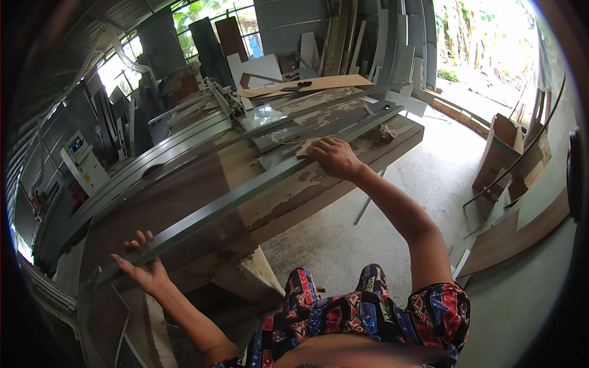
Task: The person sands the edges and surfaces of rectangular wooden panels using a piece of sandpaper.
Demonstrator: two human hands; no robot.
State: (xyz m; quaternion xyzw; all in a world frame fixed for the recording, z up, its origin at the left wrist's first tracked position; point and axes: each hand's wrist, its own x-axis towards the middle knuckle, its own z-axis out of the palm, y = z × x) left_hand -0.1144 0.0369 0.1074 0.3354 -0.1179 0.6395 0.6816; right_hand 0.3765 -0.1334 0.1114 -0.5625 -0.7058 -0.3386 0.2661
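Long flat grey strip [211, 208], eight to two o'clock, across a patchy brown wooden table [288, 190]. The left grip [148, 277], at eight, spreads unclosed around it; the right grip [337, 157] clasps a small tan pad [303, 149] against it. Tall narrow boards [353, 37] lean at one o'clock; a brown cardboard box [500, 142] stands on pale floor [438, 165] at three.

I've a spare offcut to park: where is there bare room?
On the brown table, between the long bar and metal rails; also the floor between table and cardboard box. It's crowded beyond the right hand, where grey strips lie close.
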